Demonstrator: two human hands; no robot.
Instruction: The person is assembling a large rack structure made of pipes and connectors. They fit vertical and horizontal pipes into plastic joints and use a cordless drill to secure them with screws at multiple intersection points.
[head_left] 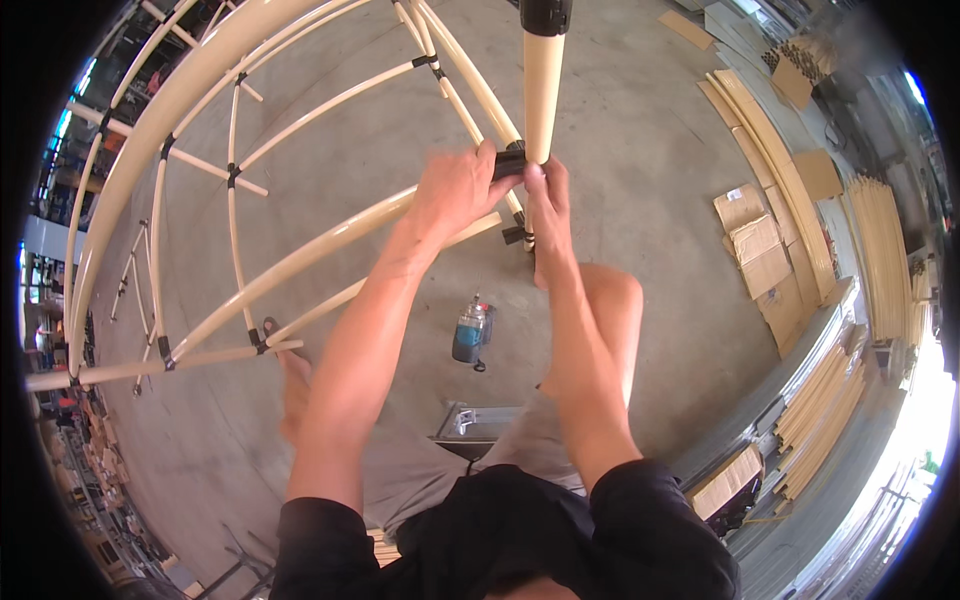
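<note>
A frame of cream pipes [330, 240] with black joints stands in front of me and to my left. My left hand [452, 195] is closed on a black pipe joint [510, 166] at the frame's right corner. From the other side my right hand [548, 205] grips the same joint, its thumb by the lower end of a thick cream pipe [543, 95] that reaches toward the top of the view. That pipe carries another black joint [546, 14] farther along. My fingers partly hide where pipe and joint meet. A blue-and-black cordless drill [470, 335] rests on the floor below my hands.
Flattened cardboard [760, 255] lies on the concrete floor at right, beside long cream pipe bundles [880, 260] and stacked lengths [820, 410]. A metal-edged seat or stool [480, 420] shows between my legs. Shelves with small items [100, 470] line the left rim.
</note>
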